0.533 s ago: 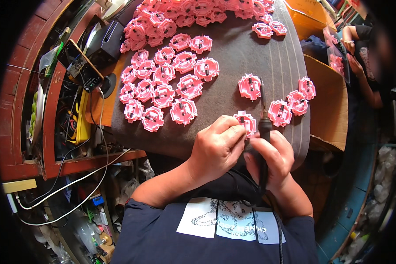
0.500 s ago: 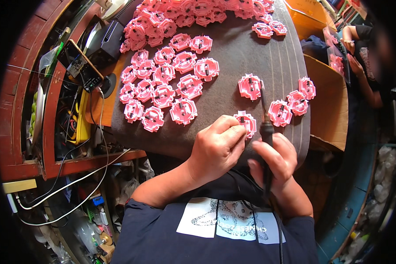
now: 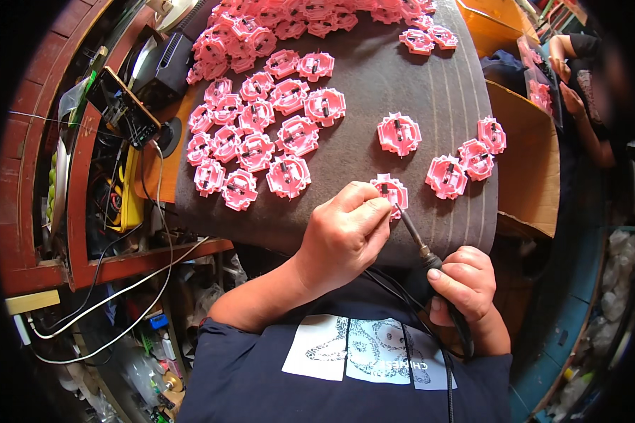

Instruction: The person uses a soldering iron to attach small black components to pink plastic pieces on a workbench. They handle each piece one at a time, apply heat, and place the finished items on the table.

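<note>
My left hand [image 3: 346,225] is closed in a pinch at the left edge of a pink plastic housing [image 3: 390,186], which lies near the table's front edge with a small black piece inside. Whether the fingertips also hold something small is hidden. My right hand [image 3: 467,283] is wrapped round the dark handle of a soldering iron [image 3: 425,251]. The iron's thin metal shaft slants up and left, its tip at the housing beside my left fingertips. A similar housing [image 3: 398,134] lies just beyond, and three more, including this housing [image 3: 446,177], sit to the right.
Several housings stand in rows on the left of the grey table [image 3: 363,77], with a pile [image 3: 240,35] behind them. A phone on a stand [image 3: 130,106] is at left. Cables [image 3: 166,247] hang below it. A cardboard box [image 3: 525,162] adjoins the right edge; another person's hand [image 3: 571,101] shows beyond.
The soldering iron has swung from upright to a slant, its tip coming down onto the housing. My right hand has moved right and closer to me; my left hand has barely shifted.
</note>
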`<state>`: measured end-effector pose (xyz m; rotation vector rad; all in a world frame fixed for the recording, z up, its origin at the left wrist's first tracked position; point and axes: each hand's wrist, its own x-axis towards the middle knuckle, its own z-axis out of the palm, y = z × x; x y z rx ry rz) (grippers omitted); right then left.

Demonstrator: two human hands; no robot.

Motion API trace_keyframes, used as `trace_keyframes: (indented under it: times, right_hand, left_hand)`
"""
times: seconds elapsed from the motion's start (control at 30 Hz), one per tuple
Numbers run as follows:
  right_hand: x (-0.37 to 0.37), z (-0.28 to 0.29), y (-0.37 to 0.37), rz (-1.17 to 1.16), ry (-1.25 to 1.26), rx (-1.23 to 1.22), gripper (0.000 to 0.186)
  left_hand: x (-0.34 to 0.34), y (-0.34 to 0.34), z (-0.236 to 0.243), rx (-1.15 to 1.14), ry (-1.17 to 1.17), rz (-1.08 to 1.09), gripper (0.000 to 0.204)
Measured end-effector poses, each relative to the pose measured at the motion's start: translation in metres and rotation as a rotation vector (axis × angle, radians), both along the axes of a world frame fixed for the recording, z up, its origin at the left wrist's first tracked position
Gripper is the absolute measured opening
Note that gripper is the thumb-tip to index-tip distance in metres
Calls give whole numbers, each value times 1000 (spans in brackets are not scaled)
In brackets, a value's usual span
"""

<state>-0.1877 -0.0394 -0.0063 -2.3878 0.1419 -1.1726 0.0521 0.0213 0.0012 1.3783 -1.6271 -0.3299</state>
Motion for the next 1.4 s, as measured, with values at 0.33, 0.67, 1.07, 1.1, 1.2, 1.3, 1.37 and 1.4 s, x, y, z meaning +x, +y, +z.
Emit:
trace_keyframes:
  times: [0.33, 0.67, 1.07, 1.1, 1.2, 1.3, 1.37, 1.4]
  right_hand:
    - [2, -2, 2, -16, 6, 15, 31]
    - [-4, -1, 5, -16, 97, 10, 27]
    - [-1, 0, 2, -133, -65, 12, 29]
    - [0, 1, 1, -161, -81, 12, 30]
    - [3, -1, 2, -264, -81, 27, 35]
    - [11, 7, -2, -242, -60, 18, 36]
    - [11, 7, -2, -179, -44, 42, 35]
    - [11, 8, -2, -160, -37, 40, 35]
  left_hand:
    - [0, -1, 0, -19, 3, -5, 19]
    - [0, 0, -2, -22, 4, -6, 19]
    - [0, -1, -3, -40, -10, 1, 20]
    - [1, -1, -3, -41, -11, 1, 20]
    - [0, -1, -3, -46, -12, -2, 20]
    - [0, 0, -3, -27, -3, 9, 20]
    - [0, 0, -2, -17, 2, 10, 21]
    - [0, 0, -2, -16, 0, 9, 21]
